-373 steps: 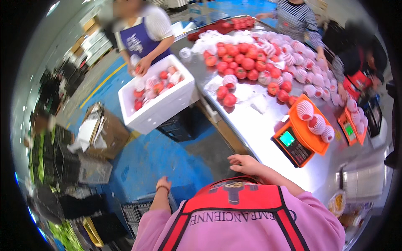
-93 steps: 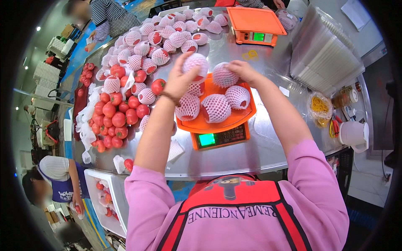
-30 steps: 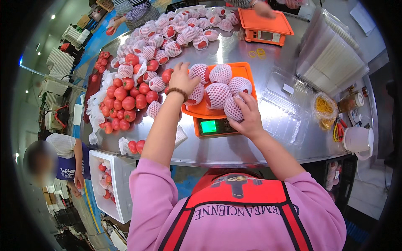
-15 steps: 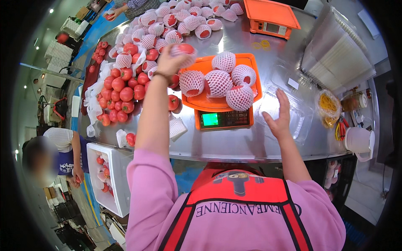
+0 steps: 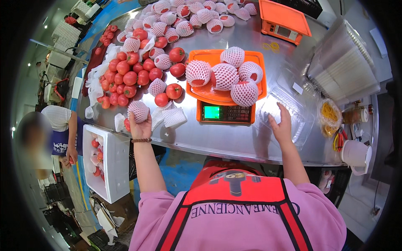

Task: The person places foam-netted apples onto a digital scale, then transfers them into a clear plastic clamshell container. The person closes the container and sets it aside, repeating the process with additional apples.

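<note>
A tomato in a white foam net (image 5: 139, 110) is held in my left hand (image 5: 140, 126) near the table's front edge, beside loose foam nets (image 5: 173, 118) and a pile of bare red tomatoes (image 5: 123, 79). Five netted tomatoes (image 5: 224, 76) rest in the orange tray (image 5: 200, 96) on a scale with a lit green display (image 5: 211, 112). Just right of the scale, my right hand (image 5: 279, 121) is open with fingers apart over clear plastic containers (image 5: 294, 113) lying on the steel table (image 5: 217, 142).
Many netted tomatoes (image 5: 184, 19) cover the back; a second orange scale (image 5: 284, 19) stands beyond. Stacked clear trays (image 5: 337, 62), yellow rubber bands (image 5: 326, 113) and a white jug (image 5: 355, 154) line the right. At left, a co-worker (image 5: 63, 129) stands by a foam box (image 5: 109, 167).
Since half a second ago, my left hand has moved down and toward the front edge with a netted tomato, away from the tray. The view has shifted; my right hand stays open.
</note>
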`<state>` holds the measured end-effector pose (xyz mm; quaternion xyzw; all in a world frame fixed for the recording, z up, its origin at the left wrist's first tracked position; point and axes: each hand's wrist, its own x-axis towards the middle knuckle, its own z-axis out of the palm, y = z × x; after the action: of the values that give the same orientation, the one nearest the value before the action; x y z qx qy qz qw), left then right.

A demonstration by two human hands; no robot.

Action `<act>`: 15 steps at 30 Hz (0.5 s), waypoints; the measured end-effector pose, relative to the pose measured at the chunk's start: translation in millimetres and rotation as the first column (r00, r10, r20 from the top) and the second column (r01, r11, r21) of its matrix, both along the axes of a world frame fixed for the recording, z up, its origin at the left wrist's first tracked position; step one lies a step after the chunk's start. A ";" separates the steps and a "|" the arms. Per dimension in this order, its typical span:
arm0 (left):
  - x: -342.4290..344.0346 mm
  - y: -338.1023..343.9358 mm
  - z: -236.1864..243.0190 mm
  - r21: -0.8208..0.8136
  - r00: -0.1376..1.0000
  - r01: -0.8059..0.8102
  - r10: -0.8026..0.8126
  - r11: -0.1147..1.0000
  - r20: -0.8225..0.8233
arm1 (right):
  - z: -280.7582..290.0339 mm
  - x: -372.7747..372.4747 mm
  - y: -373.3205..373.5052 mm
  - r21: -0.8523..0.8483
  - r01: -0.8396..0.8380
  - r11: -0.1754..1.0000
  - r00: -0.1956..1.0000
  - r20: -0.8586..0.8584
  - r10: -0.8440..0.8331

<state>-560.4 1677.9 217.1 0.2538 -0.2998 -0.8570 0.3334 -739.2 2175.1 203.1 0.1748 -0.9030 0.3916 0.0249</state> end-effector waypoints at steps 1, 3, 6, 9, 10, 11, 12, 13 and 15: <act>3.3 0.4 -10.8 -0.003 0.999 0.003 -0.003 1.000 0.040 | -6.3 3.3 2.1 0.041 -0.028 0.999 0.998 0.057 0.025; 7.7 3.3 -22.8 -0.010 0.992 0.008 -0.006 1.000 0.123 | -9.6 15.4 -1.0 0.157 -0.134 0.978 0.989 0.080 0.122; -5.9 11.5 -21.3 -0.080 0.991 0.054 -0.044 0.995 0.123 | -12.6 26.3 -3.0 0.257 -0.225 0.940 0.968 0.170 0.186; -44.5 28.3 2.0 -0.253 0.984 0.172 -0.157 0.952 0.080 | -3.6 25.5 3.1 0.309 -0.328 0.893 0.933 0.255 0.255; -63.6 40.9 22.2 -0.353 0.975 0.221 -0.204 0.909 0.086 | 5.0 24.6 1.6 0.248 -0.317 0.915 0.934 0.253 0.254; -84.9 50.5 35.6 -0.458 0.978 0.203 -0.158 0.866 0.136 | 19.6 22.7 -1.4 0.190 -0.300 0.935 0.936 0.249 0.250; -108.1 60.7 49.1 -0.556 0.978 0.193 -0.109 0.808 0.181 | 33.9 20.1 -4.3 0.130 -0.279 0.951 0.939 0.246 0.242; -127.0 68.5 65.4 -0.627 0.977 0.203 -0.112 0.752 0.182 | 47.1 15.7 -12.5 0.073 -0.243 0.967 0.960 0.159 0.229; -174.0 86.4 86.3 -0.733 0.963 0.267 -0.157 0.625 0.217 | 71.5 1.9 -31.5 -0.061 -0.158 0.986 0.988 -0.007 0.157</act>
<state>-734.4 1764.3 303.4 0.1104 -0.6785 -0.6682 0.2846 -737.2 2143.6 274.7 0.2453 -0.8740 0.4195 0.0003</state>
